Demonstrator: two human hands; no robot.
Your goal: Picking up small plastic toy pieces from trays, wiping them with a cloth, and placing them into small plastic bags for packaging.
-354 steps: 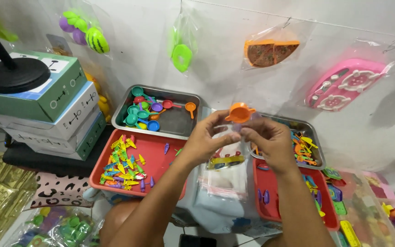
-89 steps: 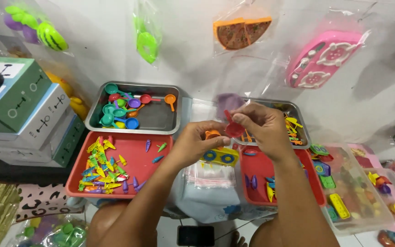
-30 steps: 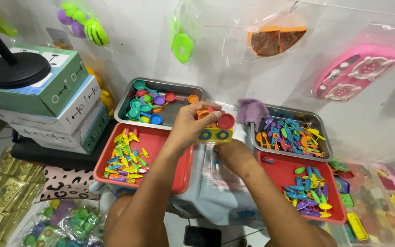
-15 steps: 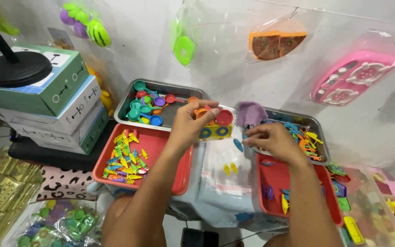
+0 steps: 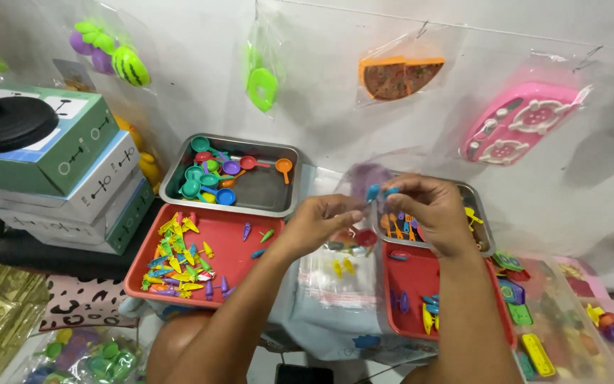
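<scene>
The right hand (image 5: 428, 213) is back from the steel tray, fingers pinching small blue pieces (image 5: 372, 192); the left hand (image 5: 321, 222) still grips the clear bag (image 5: 346, 274).

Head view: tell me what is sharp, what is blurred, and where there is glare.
Head view: even, soft light; left red tray and metal tray sharp; both hands, left hand and right hand, slightly motion-blurred; mild sheen on the hanging plastic bags; frame corners smeared.

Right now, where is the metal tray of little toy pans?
In the head view, the metal tray sits upper left of the hands, against the wall, just behind the left red tray.
</scene>
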